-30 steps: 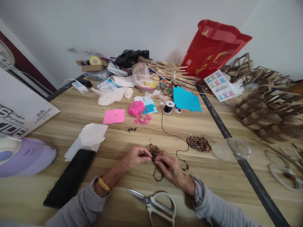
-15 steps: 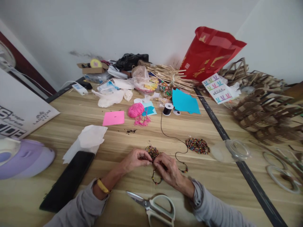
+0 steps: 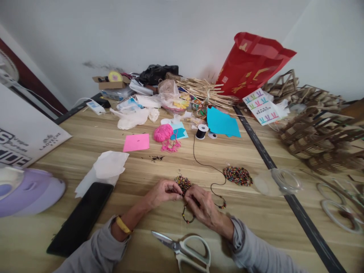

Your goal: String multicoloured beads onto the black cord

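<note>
My left hand (image 3: pixel 165 190) and my right hand (image 3: pixel 202 203) almost meet beside a small pile of multicoloured beads (image 3: pixel 182 182). Each has thumb and finger pinched on a thin dark cord, and the part between the fingertips is too small to make out. A beaded loop of cord (image 3: pixel 187 218) hangs below my right fingers. To the right, black cord with a few beads (image 3: pixel 222 202) runs up to a black spool (image 3: pixel 201 131). A coil of beads (image 3: pixel 237 176) lies further right. Open scissors (image 3: pixel 182 248) rest in front of my hands.
A black phone-like slab (image 3: pixel 82 218), white paper (image 3: pixel 109 166) and a purple device (image 3: pixel 35 189) are on the left. Pink yarn (image 3: pixel 163 132), a pink note (image 3: pixel 136 142) and blue paper (image 3: pixel 223 122) lie behind. Woven baskets (image 3: pixel 321 140) and a red bag (image 3: pixel 253 66) stand at right.
</note>
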Demonstrator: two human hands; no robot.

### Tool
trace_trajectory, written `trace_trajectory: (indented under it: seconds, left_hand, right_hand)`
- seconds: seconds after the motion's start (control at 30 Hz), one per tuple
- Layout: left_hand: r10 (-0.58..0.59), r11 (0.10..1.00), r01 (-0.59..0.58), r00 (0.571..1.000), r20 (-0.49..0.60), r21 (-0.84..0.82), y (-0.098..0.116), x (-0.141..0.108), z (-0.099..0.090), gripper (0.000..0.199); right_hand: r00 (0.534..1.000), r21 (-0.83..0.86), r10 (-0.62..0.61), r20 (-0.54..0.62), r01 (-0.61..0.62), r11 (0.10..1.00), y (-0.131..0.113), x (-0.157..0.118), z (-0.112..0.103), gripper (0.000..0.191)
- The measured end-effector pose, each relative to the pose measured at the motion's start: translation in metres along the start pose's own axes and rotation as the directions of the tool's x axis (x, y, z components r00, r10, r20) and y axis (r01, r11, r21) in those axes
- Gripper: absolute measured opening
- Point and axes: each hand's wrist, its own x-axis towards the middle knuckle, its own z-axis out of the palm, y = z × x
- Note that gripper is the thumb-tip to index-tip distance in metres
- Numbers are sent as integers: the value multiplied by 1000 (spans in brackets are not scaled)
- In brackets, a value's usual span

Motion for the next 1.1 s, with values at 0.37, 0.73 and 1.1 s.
trace_trajectory:
  seconds: [0.37, 0.73, 1.1]
  left_hand:
    - [17, 999, -17, 1000, -7, 43, 6, -1, 2, 20]
    - [24, 999, -24, 1000, -5, 34, 3, -1, 2, 22]
    - [5, 1000, -5, 1000, -8, 2, 5, -1, 2, 24]
  right_hand:
    - [1000, -10, -2, 2, 2, 1000, 0, 0, 1, 15]
    - [1000, -23, 4, 8, -3, 1000, 1, -1, 2, 15]
    - [1000, -28, -11, 0, 11, 1000, -1, 1, 1, 16]
